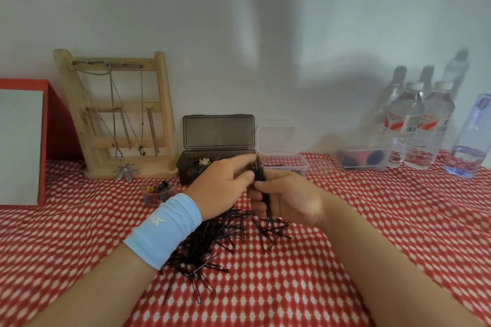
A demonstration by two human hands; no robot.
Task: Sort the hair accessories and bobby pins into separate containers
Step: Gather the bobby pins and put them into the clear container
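Loose bobby pins [210,249] lie heaped on the checked tablecloth [345,260] nearest the person, crossing at all angles; judged not yet sorted. Above the heap's far edge, the right hand [289,200] curls its fingers round the lower part of a bundle [260,174] of gathered pins. The left hand [220,188] pinches the bundle's upper part between thumb and fingers, probably to align the pins for transfer as one unit. The bundle's long axis stands near vertical, upper ends pointing up and slightly away. Beyond, the dark box [186,167] and the clear container [297,164] stand side by side, lids raised to receive contents.
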